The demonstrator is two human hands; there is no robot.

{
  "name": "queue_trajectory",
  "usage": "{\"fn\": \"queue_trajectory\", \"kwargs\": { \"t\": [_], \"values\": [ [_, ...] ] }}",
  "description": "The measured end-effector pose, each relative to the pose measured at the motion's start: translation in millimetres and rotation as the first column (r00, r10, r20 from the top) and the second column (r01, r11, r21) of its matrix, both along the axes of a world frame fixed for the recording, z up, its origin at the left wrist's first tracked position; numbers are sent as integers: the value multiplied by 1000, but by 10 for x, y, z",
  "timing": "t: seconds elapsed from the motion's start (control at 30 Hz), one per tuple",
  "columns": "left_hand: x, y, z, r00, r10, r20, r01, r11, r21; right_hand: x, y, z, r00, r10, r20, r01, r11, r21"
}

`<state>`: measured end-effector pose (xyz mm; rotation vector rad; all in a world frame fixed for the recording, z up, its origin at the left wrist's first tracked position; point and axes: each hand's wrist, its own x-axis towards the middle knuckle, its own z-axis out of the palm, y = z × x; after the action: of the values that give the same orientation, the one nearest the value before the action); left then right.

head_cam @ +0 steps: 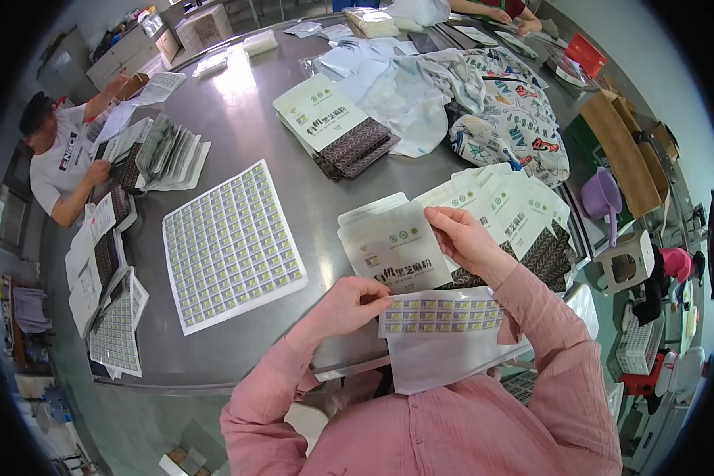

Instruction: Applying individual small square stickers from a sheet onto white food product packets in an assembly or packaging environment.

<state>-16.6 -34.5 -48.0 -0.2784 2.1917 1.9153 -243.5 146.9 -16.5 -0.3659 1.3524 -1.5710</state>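
My right hand point(467, 241) grips the upper right corner of a pale printed pouch point(401, 247) with a dark patterned lower part. The pouch bears writing and round emblems, and a small label is on its left side. It lies over other pouches near the table's front edge. My left hand point(357, 303) has thumb and forefinger pinched at the left end of a strip of small yellow-grey labels point(443, 314), just below the pouch. White backing paper point(434, 360) hangs from that strip over the table edge towards my lap.
A large label sheet point(232, 247) lies left on the metal table point(226, 128). Beyond are a pouch stack point(333, 125) and a printed cloth bag point(511, 113). Fanned pouches point(511, 214) lie right. A co-worker point(65, 154) handles pouches at left; another person's hands point(514, 21) show at the far side.
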Motion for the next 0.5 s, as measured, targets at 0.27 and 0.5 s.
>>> {"fn": "queue_trajectory", "kwargs": {
  "t": [0.27, 0.5],
  "values": [
    [-7, -8, 2, 1000, -6, 0, 5, 1000, 20, 25, -66, -58, 949, -19, 315, 43, 997, -68],
    [-6, -13, 7, 1000, -1, 7, 1, 1000, 9, 58, -125, 21, 940, -30, 339, 36, 999, -14]
  ]
}}
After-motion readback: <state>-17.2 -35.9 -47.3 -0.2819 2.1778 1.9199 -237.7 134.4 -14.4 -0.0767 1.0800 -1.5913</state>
